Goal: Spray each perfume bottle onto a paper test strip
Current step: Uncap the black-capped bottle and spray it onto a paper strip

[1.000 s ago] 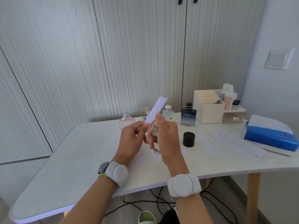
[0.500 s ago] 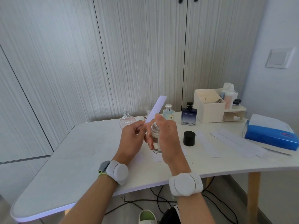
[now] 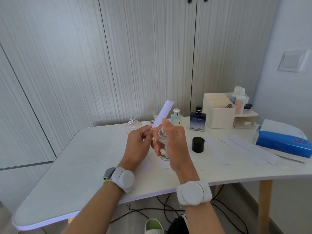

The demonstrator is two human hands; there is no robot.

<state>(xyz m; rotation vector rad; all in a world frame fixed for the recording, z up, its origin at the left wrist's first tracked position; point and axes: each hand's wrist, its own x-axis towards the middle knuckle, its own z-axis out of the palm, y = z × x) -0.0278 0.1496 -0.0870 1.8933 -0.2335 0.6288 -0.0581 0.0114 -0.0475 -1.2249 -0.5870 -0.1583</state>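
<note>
Right hand (image 3: 174,144): we see it wrapped tight round the clear glass cylindrical perfume bottle (image 3: 163,146), held upright above the white table (image 3: 81,159); forefinger resting on the sprayer top
Left hand (image 3: 137,146): fingertips pinched on the white paper test strip (image 3: 163,114); strip tilts up and right, just beside the nozzle
Round black cap (image 3: 198,144): standing on the table, right of the bottle

Held bottle (image 3: 163,146), frame centre: clear glossy glass. Strip (image 3: 163,114) above it: matt white paper. Cap (image 3: 198,144), right of centre: matt black plastic. Table (image 3: 81,164): smooth matt white top, wood leg lower right. Organiser (image 3: 217,114), upper right: cream plastic.
</note>
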